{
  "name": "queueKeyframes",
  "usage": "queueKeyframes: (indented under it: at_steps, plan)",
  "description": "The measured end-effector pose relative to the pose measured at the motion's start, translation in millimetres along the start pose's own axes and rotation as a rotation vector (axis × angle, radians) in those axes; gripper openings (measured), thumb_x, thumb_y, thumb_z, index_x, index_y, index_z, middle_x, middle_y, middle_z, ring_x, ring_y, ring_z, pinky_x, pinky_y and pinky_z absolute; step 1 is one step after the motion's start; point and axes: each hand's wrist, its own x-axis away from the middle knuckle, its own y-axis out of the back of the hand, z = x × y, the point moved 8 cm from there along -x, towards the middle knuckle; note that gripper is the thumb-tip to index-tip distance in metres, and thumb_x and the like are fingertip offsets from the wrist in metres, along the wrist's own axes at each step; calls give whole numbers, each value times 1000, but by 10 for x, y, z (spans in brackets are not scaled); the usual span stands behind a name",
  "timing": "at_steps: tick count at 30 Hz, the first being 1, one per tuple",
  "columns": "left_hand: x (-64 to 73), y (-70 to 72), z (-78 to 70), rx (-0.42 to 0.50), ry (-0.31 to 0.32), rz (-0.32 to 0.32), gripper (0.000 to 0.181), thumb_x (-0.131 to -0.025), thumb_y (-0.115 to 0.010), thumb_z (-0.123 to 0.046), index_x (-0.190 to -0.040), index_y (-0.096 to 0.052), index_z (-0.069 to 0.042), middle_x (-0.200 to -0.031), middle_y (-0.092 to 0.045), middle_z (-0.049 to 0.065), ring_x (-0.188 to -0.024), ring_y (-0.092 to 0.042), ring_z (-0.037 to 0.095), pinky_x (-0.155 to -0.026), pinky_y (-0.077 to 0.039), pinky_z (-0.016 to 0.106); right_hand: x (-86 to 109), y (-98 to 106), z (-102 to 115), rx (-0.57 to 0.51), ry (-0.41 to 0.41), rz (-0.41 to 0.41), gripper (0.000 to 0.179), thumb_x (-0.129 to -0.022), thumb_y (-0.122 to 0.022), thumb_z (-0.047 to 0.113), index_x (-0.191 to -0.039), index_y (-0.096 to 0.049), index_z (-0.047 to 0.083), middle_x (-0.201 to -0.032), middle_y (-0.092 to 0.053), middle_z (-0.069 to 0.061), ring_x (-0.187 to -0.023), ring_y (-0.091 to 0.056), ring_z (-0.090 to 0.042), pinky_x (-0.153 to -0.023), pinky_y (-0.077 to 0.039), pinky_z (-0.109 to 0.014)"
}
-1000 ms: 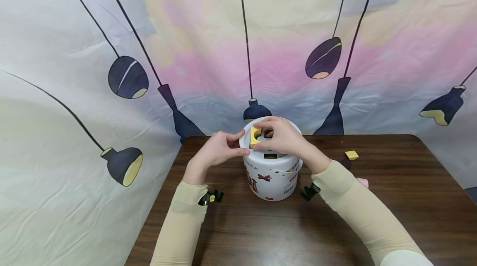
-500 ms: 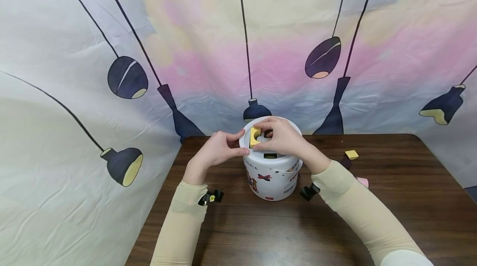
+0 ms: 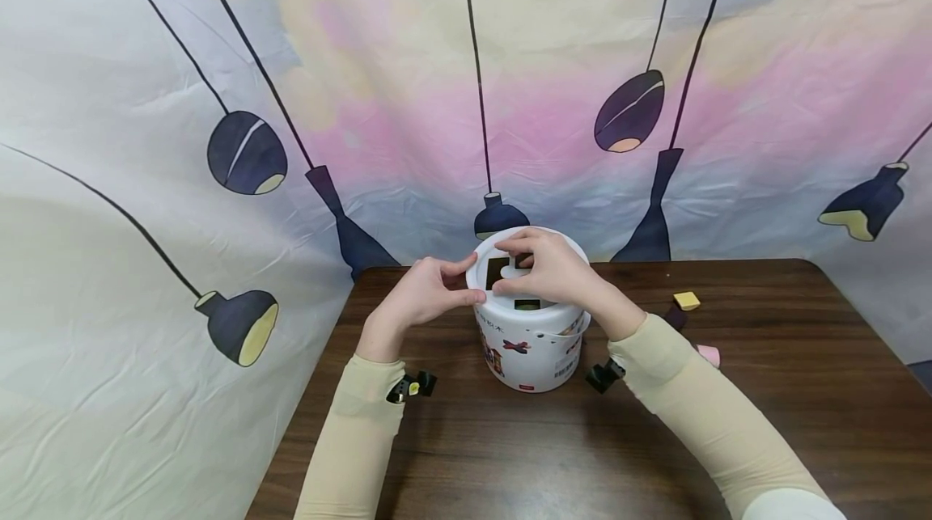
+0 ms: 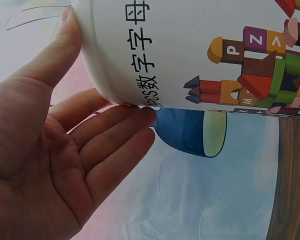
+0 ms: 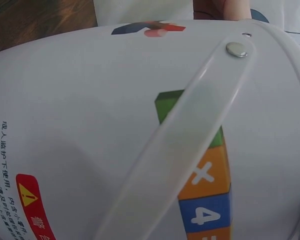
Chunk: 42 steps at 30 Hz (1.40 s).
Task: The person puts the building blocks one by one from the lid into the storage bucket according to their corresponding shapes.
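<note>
A white bucket point(image 3: 535, 358) printed with toy blocks stands upright on the table, its lid point(image 3: 502, 239) on top with dark cut-out slots point(image 3: 497, 272). My left hand point(image 3: 425, 293) touches the bucket's left side at the rim with thumb and forefinger, the other fingers nearly straight in the left wrist view. Over the lid, my right hand point(image 3: 555, 268) has thumb and fingertips spread around the left slot, with nothing between them. The right wrist view shows the bucket's side and its plastic handle point(image 5: 175, 140); the right hand is hidden there.
On the brown wooden table point(image 3: 495, 455), right of the bucket, lie a yellow block point(image 3: 686, 301), a dark block point(image 3: 675, 317) and a pink piece point(image 3: 709, 355), partly behind the right sleeve. A cloth printed with lamps point(image 3: 408, 99) hangs directly behind the table.
The yellow block with a round notch, pinched by my right hand at the left slot before, has dropped out of sight through it. Both hands have stayed in place.
</note>
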Motion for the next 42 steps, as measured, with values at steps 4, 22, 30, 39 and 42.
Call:
queueKeyframes:
  at_steps: [4,22,30,39,42]
  plan:
    - [2,-2,-4,5,-4,-1,80,-90,-86,-50,-156,-53,-20,-138,-71,9,-103,-70,12,-86,-55,34,14,7,-1,-6,-10,-2,73,-85,-92,36,-148,-66,10,-144,-61,-9,-116,-71,-25,-95,-60,-42]
    - [6,-1,8,18,-1,0,80,-89,-87,-50,-156,-53,-21,-140,-69,9,-117,-70,20,-89,-56,37,167,233,57,-259,218,-275,42,-94,-85,11,-134,-75,2,-128,-71,-10,-109,-73,-28,-93,-61,-39]
    - [0,9,-12,15,-16,-11,79,-89,-89,-46,-155,-55,-20,-142,-68,7,-128,-66,22,-100,-55,41,463,498,-174,-387,223,-438,31,-97,-77,1,-128,-76,-2,-124,-73,-16,-111,-70,-17,-93,-58,-28]
    - [-5,2,-8,20,-16,-6,80,-89,-89,-46,-156,-54,-21,-144,-67,6,-129,-64,17,-100,-54,39,920,678,-854,-383,-28,-417,37,-106,-71,17,-140,-70,3,-136,-70,-17,-118,-66,-5,-98,-52,-18]
    - [-4,2,-3,17,-16,-5,80,-89,-89,-47,-156,-54,-21,-145,-66,6,-132,-63,20,-100,-54,39,1111,695,-1062,-346,-121,-378,42,-108,-70,25,-144,-68,5,-139,-69,-15,-119,-65,0,-96,-52,-16]
